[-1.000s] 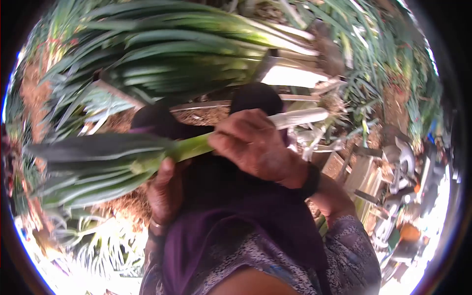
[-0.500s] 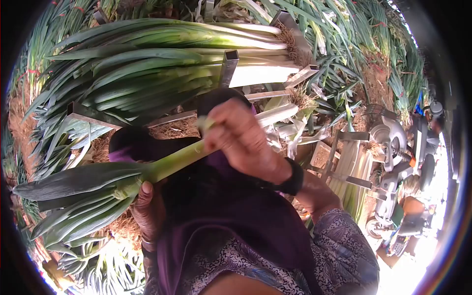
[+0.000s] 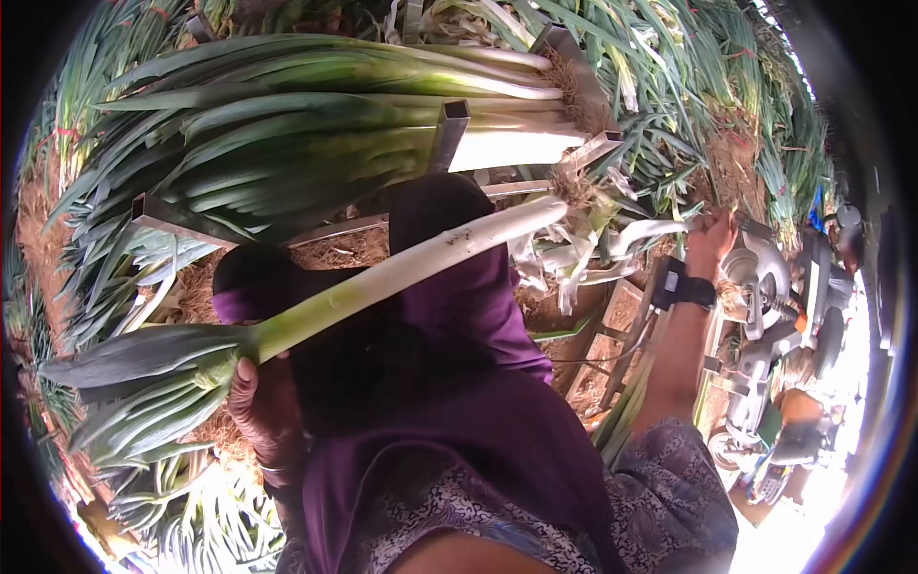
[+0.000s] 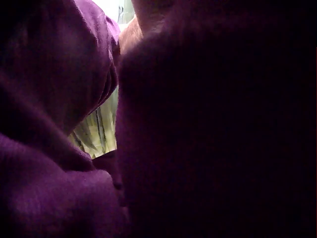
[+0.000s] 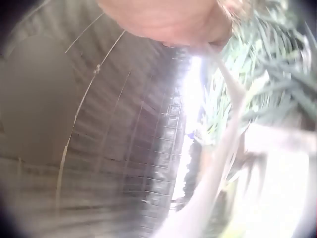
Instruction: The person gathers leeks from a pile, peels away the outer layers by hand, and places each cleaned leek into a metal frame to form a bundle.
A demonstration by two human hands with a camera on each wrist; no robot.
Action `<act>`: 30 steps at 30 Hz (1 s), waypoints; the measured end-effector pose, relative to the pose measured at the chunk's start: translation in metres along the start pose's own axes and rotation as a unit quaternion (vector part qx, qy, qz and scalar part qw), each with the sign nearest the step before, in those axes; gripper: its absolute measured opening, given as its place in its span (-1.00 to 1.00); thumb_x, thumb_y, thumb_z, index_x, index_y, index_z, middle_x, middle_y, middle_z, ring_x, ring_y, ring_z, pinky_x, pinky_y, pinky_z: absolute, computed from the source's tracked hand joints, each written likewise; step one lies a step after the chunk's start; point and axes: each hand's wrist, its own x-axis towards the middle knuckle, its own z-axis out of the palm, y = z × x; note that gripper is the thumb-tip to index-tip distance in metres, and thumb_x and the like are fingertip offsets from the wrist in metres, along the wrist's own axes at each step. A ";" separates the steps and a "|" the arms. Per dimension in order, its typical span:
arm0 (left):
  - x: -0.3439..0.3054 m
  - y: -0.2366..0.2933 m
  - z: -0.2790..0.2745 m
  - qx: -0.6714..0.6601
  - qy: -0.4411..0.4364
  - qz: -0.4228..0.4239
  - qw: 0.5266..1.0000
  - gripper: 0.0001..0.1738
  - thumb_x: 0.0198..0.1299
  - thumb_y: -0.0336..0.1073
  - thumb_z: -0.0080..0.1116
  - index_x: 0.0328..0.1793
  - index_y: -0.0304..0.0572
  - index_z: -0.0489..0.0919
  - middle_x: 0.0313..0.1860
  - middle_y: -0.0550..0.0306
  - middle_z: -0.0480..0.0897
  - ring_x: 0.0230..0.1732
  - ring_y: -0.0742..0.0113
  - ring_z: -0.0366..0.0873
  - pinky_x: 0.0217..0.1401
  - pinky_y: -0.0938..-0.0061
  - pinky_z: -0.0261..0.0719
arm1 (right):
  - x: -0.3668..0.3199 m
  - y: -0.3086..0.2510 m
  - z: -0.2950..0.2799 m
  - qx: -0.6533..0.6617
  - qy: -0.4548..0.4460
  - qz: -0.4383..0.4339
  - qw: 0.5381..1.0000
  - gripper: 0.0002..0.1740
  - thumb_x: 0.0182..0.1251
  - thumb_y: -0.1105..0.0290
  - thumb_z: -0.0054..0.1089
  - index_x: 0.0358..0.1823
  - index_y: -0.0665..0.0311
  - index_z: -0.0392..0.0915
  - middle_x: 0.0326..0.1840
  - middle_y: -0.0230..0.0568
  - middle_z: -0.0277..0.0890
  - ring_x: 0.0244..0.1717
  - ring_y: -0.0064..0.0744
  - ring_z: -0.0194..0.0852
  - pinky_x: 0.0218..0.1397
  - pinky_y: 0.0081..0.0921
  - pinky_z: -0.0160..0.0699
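Observation:
A thick leek lies slantwise over the person's lap in the head view, its pale root end up to the right and dark leaves fanning left. My left hand grips it where the leaves begin, thumb on top and the other fingers mostly hidden underneath. Far out to the right, my right hand pinches a pale peeled leaf strip. In the right wrist view that strip hangs down from the fingers. Dark purple cloth fills most of the left wrist view and hides the left hand's grip.
A large stack of leeks rests in a metal rack in front of the knees. Peeled scraps litter the ground right of the knees. A circular machine part stands at the right. More leeks lie at the lower left.
My right hand has moved from the leek's shaft far to the right, pulling a leaf strip off. The shaft now shows white along its length. The left hand keeps its grip on the leek.

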 end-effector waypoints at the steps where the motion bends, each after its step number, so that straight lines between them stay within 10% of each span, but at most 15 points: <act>1: 0.000 0.002 -0.004 -0.008 0.002 -0.001 1.000 -0.34 0.08 -0.37 0.35 0.31 -0.34 0.36 0.13 -0.02 0.52 0.20 0.12 0.43 0.39 0.21 0.28 | -0.003 -0.003 -0.001 -0.101 -0.045 -0.035 0.993 -0.81 0.44 0.23 0.08 -0.11 0.14 0.56 -0.51 -0.44 0.37 -0.59 -0.63 0.15 -0.52 -0.62 0.20; 2: 0.001 0.005 -0.009 -0.016 0.003 -0.002 1.000 -0.33 0.06 -0.39 0.36 0.32 -0.33 0.36 0.15 -0.03 0.51 0.25 0.11 0.41 0.45 0.19 0.23 | 0.017 -0.004 -0.009 -0.395 -0.130 -0.065 0.907 -0.57 0.41 0.06 0.09 0.14 0.17 0.52 -0.17 -0.18 0.58 -0.25 -0.39 0.51 -0.16 -0.49 0.49; 4: 0.002 0.007 -0.016 -0.002 -0.032 0.004 0.999 -0.29 0.00 -0.41 0.41 0.32 -0.30 0.37 0.21 -0.03 0.48 0.34 0.10 0.35 0.54 0.13 0.09 | -0.019 -0.013 0.015 -0.641 -0.224 -0.301 0.670 -0.34 0.38 -0.08 0.08 0.32 0.23 0.38 0.23 -0.02 0.48 0.21 -0.17 0.45 0.27 -0.33 0.37; 7: 0.003 0.002 -0.019 0.056 -0.053 0.056 0.995 -0.26 -0.05 -0.35 0.46 0.30 -0.28 0.40 0.21 -0.05 0.47 0.30 0.04 0.39 0.52 0.09 0.11 | -0.114 -0.038 0.084 -0.435 -0.333 -0.279 0.789 -0.21 0.37 -0.21 0.00 0.40 0.26 0.28 0.38 -0.01 0.34 0.37 -0.19 0.29 0.44 -0.28 0.18; 9: 0.003 -0.001 -0.006 0.084 -0.100 0.076 0.989 -0.25 -0.07 -0.33 0.47 0.30 -0.28 0.40 0.19 -0.07 0.47 0.28 0.00 0.40 0.50 0.06 0.13 | -0.177 -0.045 0.121 -0.324 -0.436 -0.238 0.805 -0.27 0.47 -0.16 -0.16 0.39 0.30 0.26 0.40 -0.05 0.29 0.19 -0.33 0.40 0.18 -0.37 0.50; 14: 0.003 -0.001 0.002 0.179 -0.186 0.141 0.956 -0.28 -0.10 -0.24 0.51 0.23 -0.20 0.44 0.11 -0.05 0.47 0.22 -0.02 0.43 0.40 -0.06 0.32 | -0.329 -0.048 0.180 -0.197 -0.683 -0.315 0.629 -0.03 0.20 -0.35 -0.06 0.46 0.22 0.16 0.45 -0.08 0.18 0.45 -0.12 0.12 0.55 0.04 -0.23; 23: -0.001 0.007 0.004 0.205 -0.218 0.142 0.944 -0.35 -0.03 -0.15 0.47 0.18 -0.19 0.48 0.15 -0.02 0.49 0.27 0.02 0.40 0.47 -0.08 0.19 | -0.317 0.034 0.175 -0.375 -0.559 -0.476 0.565 -0.05 -0.09 -0.30 0.20 0.36 -0.01 0.36 0.22 -0.22 0.37 0.36 -0.22 0.23 0.36 0.12 0.08; 24: -0.001 0.010 0.005 0.199 -0.230 0.147 0.941 -0.35 -0.04 -0.15 0.49 0.17 -0.19 0.49 0.14 -0.01 0.49 0.26 0.03 0.40 0.46 -0.08 0.21 | -0.296 0.031 0.165 -0.430 -0.502 -0.533 0.528 -0.19 0.26 -0.23 -0.06 0.44 0.06 0.27 0.32 -0.30 0.35 0.39 -0.19 0.18 0.58 0.01 -0.37; 25: 0.001 0.014 0.004 0.195 -0.241 0.151 0.939 -0.35 -0.06 -0.16 0.50 0.16 -0.19 0.49 0.13 0.00 0.50 0.26 0.03 0.41 0.45 -0.09 0.23 | -0.272 0.026 0.155 -0.475 -0.478 -0.512 0.533 -0.23 0.37 -0.14 -0.06 0.48 0.14 0.18 0.38 -0.23 0.30 0.46 -0.16 0.09 0.59 -0.09 -0.28; 27: 0.001 0.016 0.001 0.193 -0.247 0.159 0.936 -0.33 -0.09 -0.17 0.52 0.16 -0.19 0.50 0.11 0.02 0.50 0.26 0.04 0.41 0.43 -0.09 0.27 | -0.226 0.046 0.129 -0.146 -0.417 -0.134 0.887 -0.38 0.48 -0.01 -0.16 0.40 0.25 0.28 0.41 -0.12 0.27 0.42 -0.16 0.15 0.47 -0.19 0.04; 28: 0.001 0.017 0.000 0.196 -0.246 0.156 0.936 -0.32 -0.10 -0.18 0.53 0.16 -0.19 0.50 0.10 0.02 0.50 0.26 0.05 0.41 0.42 -0.10 0.29 | -0.218 0.013 0.139 0.023 -0.329 -0.060 0.942 -0.44 0.49 0.08 -0.16 0.37 0.25 0.31 0.43 -0.10 0.25 0.37 -0.19 0.22 0.37 -0.19 0.19; 30: 0.003 0.016 -0.002 0.202 -0.248 0.156 0.935 -0.32 -0.11 -0.18 0.55 0.15 -0.19 0.50 0.07 -0.03 0.51 0.23 0.02 0.44 0.38 -0.08 0.36 | -0.209 -0.027 0.132 -0.277 -0.336 -0.248 0.865 -0.53 0.51 0.09 -0.16 0.16 0.30 0.48 0.20 -0.07 0.46 0.21 -0.19 0.39 0.30 -0.22 0.29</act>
